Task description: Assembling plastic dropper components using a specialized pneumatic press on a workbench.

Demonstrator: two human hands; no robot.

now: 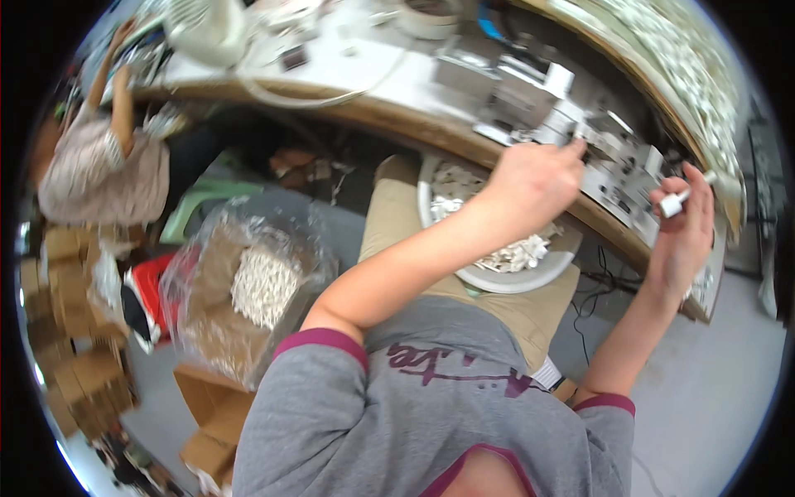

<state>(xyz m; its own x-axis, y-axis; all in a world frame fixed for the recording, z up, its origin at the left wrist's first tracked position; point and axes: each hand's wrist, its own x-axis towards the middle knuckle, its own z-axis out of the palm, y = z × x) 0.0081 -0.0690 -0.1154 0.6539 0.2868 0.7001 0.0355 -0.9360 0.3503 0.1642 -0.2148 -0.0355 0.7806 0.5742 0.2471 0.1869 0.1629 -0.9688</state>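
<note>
"What are we holding?"
"Our right hand (686, 228) grips a small white piece (672, 205), its near end a blunt, plain cylinder, near the worktop's (414, 124) right end."
"Our left hand (538, 178)?"
"At the metal fixture (606, 142); we cannot tell its grip."

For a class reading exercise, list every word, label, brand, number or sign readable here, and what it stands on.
Grey T-shirt: large maroon lettering across the chest; I won't copy its wording.
Metal fixture and held white piece: no text I can read.
Cardboard boxes: any markings are too small or blurred to read.
</note>
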